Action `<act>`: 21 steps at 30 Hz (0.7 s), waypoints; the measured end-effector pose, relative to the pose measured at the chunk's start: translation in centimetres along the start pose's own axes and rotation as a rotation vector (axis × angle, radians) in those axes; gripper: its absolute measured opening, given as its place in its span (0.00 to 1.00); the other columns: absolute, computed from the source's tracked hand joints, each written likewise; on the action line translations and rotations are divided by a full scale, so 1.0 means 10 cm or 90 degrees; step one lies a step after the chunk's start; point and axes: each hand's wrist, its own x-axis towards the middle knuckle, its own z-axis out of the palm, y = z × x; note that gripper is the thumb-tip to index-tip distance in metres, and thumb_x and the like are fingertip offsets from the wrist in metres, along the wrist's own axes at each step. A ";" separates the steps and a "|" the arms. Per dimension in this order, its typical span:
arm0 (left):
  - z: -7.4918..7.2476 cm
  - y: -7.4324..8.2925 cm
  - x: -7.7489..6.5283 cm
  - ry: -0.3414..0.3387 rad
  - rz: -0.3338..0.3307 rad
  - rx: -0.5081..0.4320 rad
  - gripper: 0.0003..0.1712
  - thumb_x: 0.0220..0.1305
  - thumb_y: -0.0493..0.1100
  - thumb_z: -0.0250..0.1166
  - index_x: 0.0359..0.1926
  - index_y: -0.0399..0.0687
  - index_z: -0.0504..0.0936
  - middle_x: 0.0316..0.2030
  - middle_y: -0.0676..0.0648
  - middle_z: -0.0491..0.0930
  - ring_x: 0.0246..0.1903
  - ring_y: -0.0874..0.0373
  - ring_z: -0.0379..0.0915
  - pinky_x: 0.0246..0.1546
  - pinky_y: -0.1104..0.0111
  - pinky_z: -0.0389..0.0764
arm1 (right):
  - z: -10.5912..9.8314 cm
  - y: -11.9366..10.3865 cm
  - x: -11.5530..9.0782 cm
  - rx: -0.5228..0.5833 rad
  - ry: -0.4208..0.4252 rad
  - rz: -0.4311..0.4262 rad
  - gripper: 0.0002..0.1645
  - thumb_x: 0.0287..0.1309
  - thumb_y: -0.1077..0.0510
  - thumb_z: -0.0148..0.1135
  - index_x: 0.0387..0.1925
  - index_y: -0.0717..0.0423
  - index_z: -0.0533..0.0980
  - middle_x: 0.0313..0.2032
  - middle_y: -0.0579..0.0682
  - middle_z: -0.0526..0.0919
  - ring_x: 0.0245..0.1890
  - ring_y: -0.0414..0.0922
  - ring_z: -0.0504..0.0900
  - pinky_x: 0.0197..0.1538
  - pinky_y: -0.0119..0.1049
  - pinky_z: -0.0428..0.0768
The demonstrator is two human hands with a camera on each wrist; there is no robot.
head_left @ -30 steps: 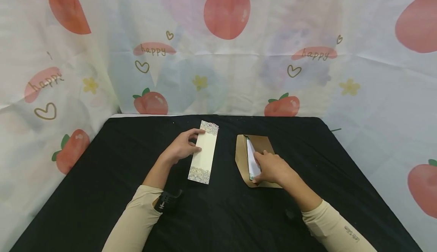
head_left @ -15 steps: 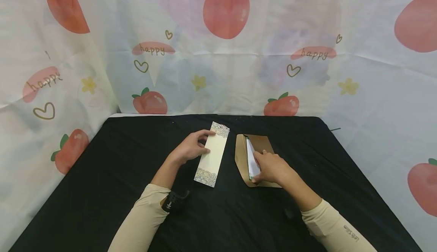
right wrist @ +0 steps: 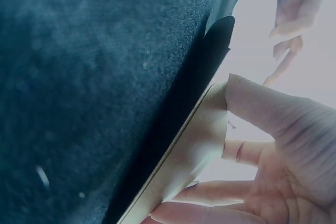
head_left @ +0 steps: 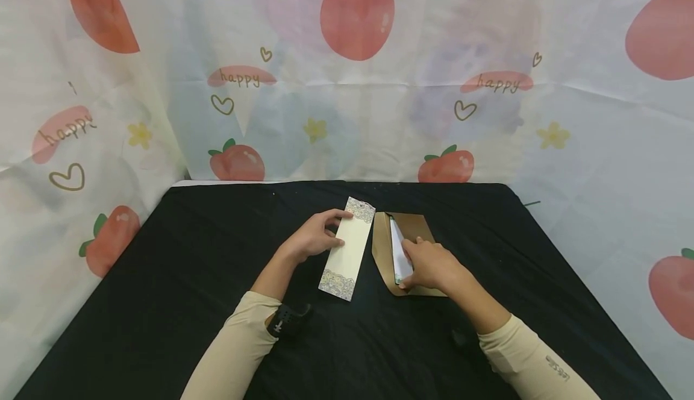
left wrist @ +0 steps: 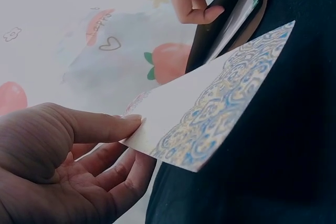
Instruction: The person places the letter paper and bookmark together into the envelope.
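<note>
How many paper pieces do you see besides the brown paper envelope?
2: a long cream card with lace-patterned ends, held in the left hand; a white sheet in the opening of the brown paper envelope, by the right hand. Others may be hidden inside.

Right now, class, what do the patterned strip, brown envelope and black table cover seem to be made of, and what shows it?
Patterned strip: probably smooth card; flat though gripped at one edge.
Brown envelope: likely matte kraft paper; tan, thin flap.
Black table cover: apparently dull fabric; grainy surface, soft creases.
</note>
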 end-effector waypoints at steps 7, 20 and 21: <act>0.12 0.00 0.06 -0.016 -0.007 0.004 0.36 0.63 0.23 0.68 0.70 0.47 0.76 0.53 0.40 0.79 0.43 0.49 0.84 0.42 0.59 0.85 | -0.01 0.00 0.01 0.004 -0.005 0.007 0.33 0.41 0.48 0.88 0.35 0.56 0.71 0.31 0.53 0.71 0.29 0.49 0.75 0.33 0.47 0.76; 0.31 0.02 0.17 -0.004 -0.027 0.007 0.33 0.65 0.27 0.69 0.70 0.44 0.75 0.54 0.38 0.77 0.44 0.49 0.79 0.44 0.59 0.82 | -0.02 -0.01 0.01 0.019 -0.021 0.023 0.33 0.41 0.48 0.87 0.37 0.56 0.72 0.32 0.53 0.72 0.30 0.49 0.75 0.34 0.47 0.76; 0.32 0.01 0.18 -0.001 -0.030 0.012 0.33 0.65 0.28 0.69 0.70 0.44 0.75 0.54 0.38 0.77 0.44 0.49 0.78 0.44 0.59 0.82 | -0.01 -0.01 0.00 0.019 -0.022 0.023 0.33 0.41 0.48 0.87 0.37 0.56 0.72 0.32 0.53 0.73 0.30 0.49 0.75 0.34 0.47 0.76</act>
